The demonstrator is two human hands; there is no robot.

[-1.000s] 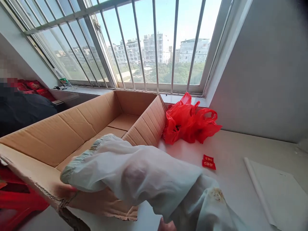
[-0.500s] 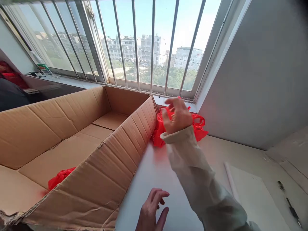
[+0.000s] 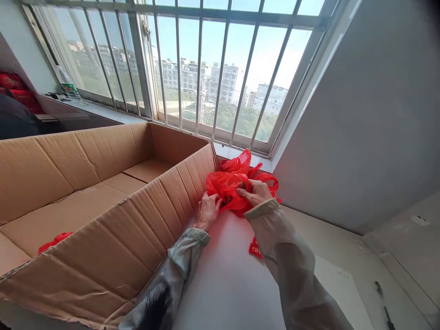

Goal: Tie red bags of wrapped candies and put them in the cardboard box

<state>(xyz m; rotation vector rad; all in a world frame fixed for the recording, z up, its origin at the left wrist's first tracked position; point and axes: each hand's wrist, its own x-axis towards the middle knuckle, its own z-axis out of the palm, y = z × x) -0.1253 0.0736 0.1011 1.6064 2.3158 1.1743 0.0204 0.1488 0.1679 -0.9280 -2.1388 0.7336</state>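
Observation:
A heap of red plastic bags [image 3: 237, 181] lies on the white table [image 3: 227, 284] against the wall, beside a large open cardboard box [image 3: 103, 224]. Both my hands are on that heap. My left hand [image 3: 208, 210] grips its left side with fingers curled into the plastic. My right hand [image 3: 255, 192] pinches the plastic at the top right. Inside the box, at its near left, lies another red bag [image 3: 54, 241]. A small red packet [image 3: 255, 248] shows on the table, partly hidden under my right sleeve.
A barred window [image 3: 192, 68] runs along the back above a sill. A grey wall [image 3: 371, 114] closes the right side. A white sheet [image 3: 340, 293] lies on the table at right. A dark shape and red items [image 3: 13, 87] sit at far left.
My left hand has moved up from the table's near edge to the red bags. My right hand has lowered onto them and closed. The camera has tilted slightly.

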